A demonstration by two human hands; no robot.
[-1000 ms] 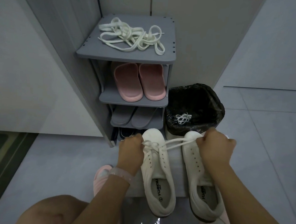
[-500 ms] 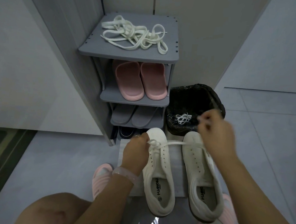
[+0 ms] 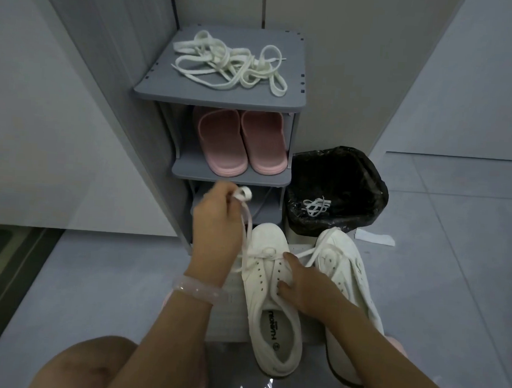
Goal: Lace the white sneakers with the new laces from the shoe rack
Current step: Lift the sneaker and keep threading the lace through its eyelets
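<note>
Our left hand [image 3: 214, 221] pinches the lace [image 3: 245, 223] above the left sneaker [image 3: 267, 302] on the floor; our right hand [image 3: 306, 287] rests open on it; spare laces [image 3: 226, 63] top the shoe rack [image 3: 290, 100]

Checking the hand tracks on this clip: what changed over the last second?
The left hand rose from the left sneaker toward the rack, pulling up the lace it pinches. The right hand let go of the other lace end and moved left from over the right sneaker; it now rests on the left sneaker's eyelet flap. Unchanged: both sneakers, the spare laces on the shoe rack, the bin.
</note>
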